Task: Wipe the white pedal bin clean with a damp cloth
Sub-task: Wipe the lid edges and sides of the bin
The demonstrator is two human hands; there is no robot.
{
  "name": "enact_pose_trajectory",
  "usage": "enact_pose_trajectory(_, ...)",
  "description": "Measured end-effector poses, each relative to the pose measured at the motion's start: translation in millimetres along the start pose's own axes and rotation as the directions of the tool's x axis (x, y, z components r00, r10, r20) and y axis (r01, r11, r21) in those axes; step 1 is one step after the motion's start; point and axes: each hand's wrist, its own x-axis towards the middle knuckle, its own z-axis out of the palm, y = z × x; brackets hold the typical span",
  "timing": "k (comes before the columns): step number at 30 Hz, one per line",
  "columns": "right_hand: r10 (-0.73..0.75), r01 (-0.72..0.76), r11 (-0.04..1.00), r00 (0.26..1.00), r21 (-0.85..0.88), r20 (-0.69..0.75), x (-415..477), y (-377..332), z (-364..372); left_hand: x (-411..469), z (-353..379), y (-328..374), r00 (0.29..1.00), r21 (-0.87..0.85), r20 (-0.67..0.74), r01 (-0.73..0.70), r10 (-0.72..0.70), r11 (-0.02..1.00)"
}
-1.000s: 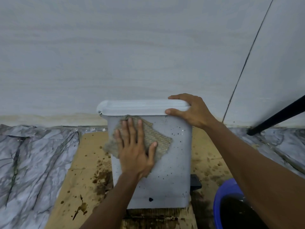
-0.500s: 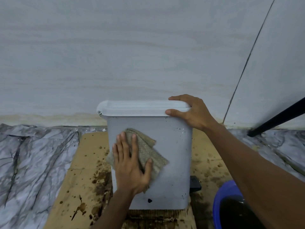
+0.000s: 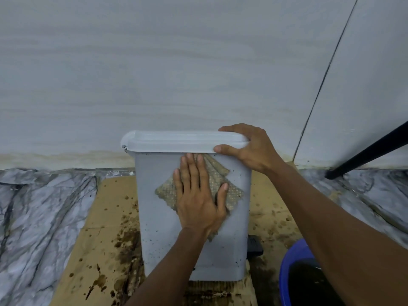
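The white pedal bin (image 3: 154, 217) stands upright on stained cardboard, lid shut, its near side dotted with dark specks. My left hand (image 3: 196, 195) lies flat on that side and presses a beige waffle-weave cloth (image 3: 231, 191) against it, just under the lid. The cloth spreads out to the right of my fingers. My right hand (image 3: 251, 146) grips the right end of the lid (image 3: 176, 141), thumb on its front edge. A black pedal (image 3: 255, 246) sticks out at the bin's lower right.
The brown cardboard sheet (image 3: 106, 217) is spattered with dark stains. A blue bucket (image 3: 293, 261) of dark water stands at the lower right. A black rod (image 3: 371, 149) slants in from the right. A pale wall rises behind; the floor is marble-patterned.
My left hand has slid the cloth up and to the right, from the lower left of the bin's side to just under the lid. My right hand stays on the lid.
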Motion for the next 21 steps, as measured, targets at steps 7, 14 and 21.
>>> enact_pose_trajectory(7,-0.038,0.037,0.999,0.999,-0.016,-0.025,-1.0,0.8,1.7,2.9,6.2,9.7,0.98,0.02,0.008,-0.197,0.197,0.98)
enact_pose_trajectory(14,-0.049,0.048,0.998,0.999,-0.036,-0.019,-5.1,3.9,0.8,4.3,10.4,16.1,0.887,0.092,0.138,-0.455,0.441,0.886)
enact_pose_trajectory(21,-0.077,0.076,0.995,0.997,-0.059,-0.018,-7.3,4.6,-0.5,-17.3,5.2,2.0,0.765,0.069,0.253,-0.625,0.593,0.777)
